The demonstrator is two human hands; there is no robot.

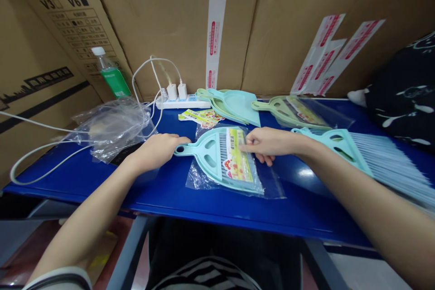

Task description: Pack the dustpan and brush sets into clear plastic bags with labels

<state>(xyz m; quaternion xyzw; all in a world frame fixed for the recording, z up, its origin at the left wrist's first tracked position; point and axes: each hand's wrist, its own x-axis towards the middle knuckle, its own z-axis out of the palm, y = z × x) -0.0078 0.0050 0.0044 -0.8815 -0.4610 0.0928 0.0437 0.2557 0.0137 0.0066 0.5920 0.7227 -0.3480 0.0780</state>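
Note:
A light-blue dustpan with a small brush (pixel 208 156) nested in it lies flat at the middle of the blue table, partly inside a clear plastic bag (pixel 272 186). My left hand (pixel 158 150) is closed on the end of its handle, at the hanging hole. A yellow and white label card (pixel 237 156) lies over the bristles. At the card's right edge is my right hand (pixel 263 144), its index finger on the card and the other fingers curled. The thumb of the right hand is hard to make out.
Behind lie loose dustpans (pixel 238 102), spare label cards (pixel 200 117) and a bagged green set (pixel 294 112). Several blue brushes (pixel 390 154) are at right. At left are crumpled plastic bags (pixel 115 122), a bottle (pixel 113 77) and cables from a power strip (pixel 185 103). Cardboard (pixel 176 27) stands behind.

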